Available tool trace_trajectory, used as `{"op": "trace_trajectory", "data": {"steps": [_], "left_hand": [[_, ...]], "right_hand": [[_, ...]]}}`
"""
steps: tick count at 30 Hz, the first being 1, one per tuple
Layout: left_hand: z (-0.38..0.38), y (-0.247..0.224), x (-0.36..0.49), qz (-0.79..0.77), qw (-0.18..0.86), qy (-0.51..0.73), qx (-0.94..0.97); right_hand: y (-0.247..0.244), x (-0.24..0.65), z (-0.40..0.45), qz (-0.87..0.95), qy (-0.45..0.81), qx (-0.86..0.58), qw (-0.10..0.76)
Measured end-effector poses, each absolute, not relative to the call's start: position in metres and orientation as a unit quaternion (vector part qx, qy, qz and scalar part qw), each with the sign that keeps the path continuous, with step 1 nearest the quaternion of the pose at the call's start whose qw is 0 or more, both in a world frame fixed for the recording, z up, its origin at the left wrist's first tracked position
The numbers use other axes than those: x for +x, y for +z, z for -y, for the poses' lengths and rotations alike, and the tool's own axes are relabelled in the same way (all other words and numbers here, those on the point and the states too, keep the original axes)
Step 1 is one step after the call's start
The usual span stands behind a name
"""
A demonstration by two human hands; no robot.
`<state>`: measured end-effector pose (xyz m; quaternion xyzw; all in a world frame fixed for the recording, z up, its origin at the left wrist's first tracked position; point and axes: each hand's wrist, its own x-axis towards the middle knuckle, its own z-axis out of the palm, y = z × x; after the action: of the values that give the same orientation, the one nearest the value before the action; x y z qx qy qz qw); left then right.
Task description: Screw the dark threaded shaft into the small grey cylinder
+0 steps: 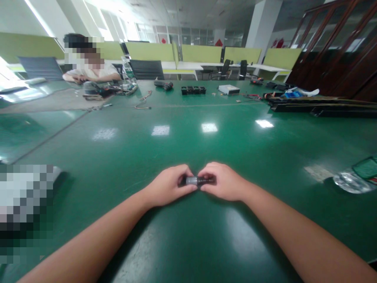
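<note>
Between my two hands lies a small black-and-grey cylinder (193,181), held sideways low over or on the green table; its exact kind is unclear. My left hand (169,185) grips the grey end, thumb along the near side and fingers on the far side. Around the dark, narrower end, my right hand (225,181) is closed in the same way. The fingertips of both hands almost meet at the middle of the cylinder. Its two ends are partly hidden by the fingers.
The green table (188,145) reflects ceiling lights. A clear round object (352,182) sits at right, a blurred-out item (26,196) at left. Along the far side are a black block (193,90), a white box (229,90) and dark rails (321,108). A person (91,70) sits far left.
</note>
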<state>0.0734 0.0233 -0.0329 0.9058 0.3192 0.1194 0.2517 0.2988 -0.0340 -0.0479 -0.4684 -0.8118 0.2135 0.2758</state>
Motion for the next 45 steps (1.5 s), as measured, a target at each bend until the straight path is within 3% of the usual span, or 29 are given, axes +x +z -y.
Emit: {"op": "trace_trajectory", "data": {"steps": [45], "left_hand": [[-0.023,-0.033,0.0729,-0.319,0.244,0.109,0.909]], "right_hand": [[-0.0436,0.3041,0.0364,0.82,0.207,-0.471,0.25]]}}
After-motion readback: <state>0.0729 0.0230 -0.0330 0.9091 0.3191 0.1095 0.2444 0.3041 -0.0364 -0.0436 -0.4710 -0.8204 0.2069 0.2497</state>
